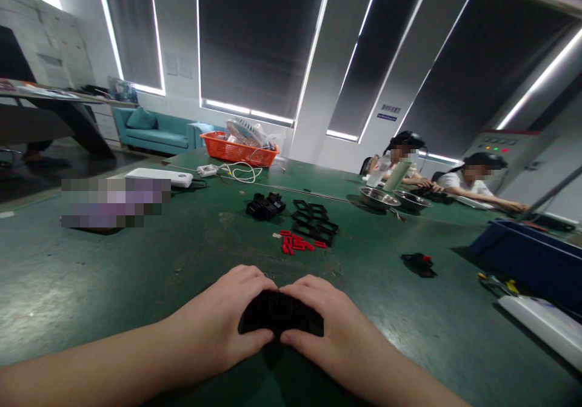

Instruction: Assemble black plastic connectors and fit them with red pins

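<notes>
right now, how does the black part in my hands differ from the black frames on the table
The black part is held between the left hand and right hand; the black frames lie untouched on the green table. The black part is partly hidden by both hands; the black frames show open gaps. The black part is nearer you than the black frames. Both are black.

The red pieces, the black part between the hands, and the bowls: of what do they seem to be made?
Red pieces: probably plastic, given their even, bright colour and thin, moulded-looking shapes. Black part: possibly plastic, but too dark to tell. Bowls: metal, likely polished steel, judging by their silvery reflections.
</notes>
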Demonstrator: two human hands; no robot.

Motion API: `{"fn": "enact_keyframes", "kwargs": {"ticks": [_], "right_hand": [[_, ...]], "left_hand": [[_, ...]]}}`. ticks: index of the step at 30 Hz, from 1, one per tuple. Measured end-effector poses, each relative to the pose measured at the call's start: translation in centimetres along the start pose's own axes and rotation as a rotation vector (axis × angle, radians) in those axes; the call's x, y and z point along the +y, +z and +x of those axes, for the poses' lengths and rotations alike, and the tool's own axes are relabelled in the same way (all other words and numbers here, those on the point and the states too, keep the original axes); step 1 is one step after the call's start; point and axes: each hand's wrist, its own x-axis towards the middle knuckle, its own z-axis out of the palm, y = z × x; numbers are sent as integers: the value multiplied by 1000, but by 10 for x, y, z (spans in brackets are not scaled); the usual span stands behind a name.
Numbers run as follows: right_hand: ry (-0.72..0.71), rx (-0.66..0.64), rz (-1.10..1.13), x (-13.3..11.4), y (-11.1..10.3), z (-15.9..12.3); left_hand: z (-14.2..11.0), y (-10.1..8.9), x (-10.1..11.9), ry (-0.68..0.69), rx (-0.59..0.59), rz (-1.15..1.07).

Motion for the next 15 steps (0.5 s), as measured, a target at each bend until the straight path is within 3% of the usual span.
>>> {"fn": "enact_keyframes", "kwargs": {"ticks": [15], "right_hand": [[-8, 2, -13, 1, 0, 0]], "left_hand": [[2, 0, -1, 7, 3, 9]]}}
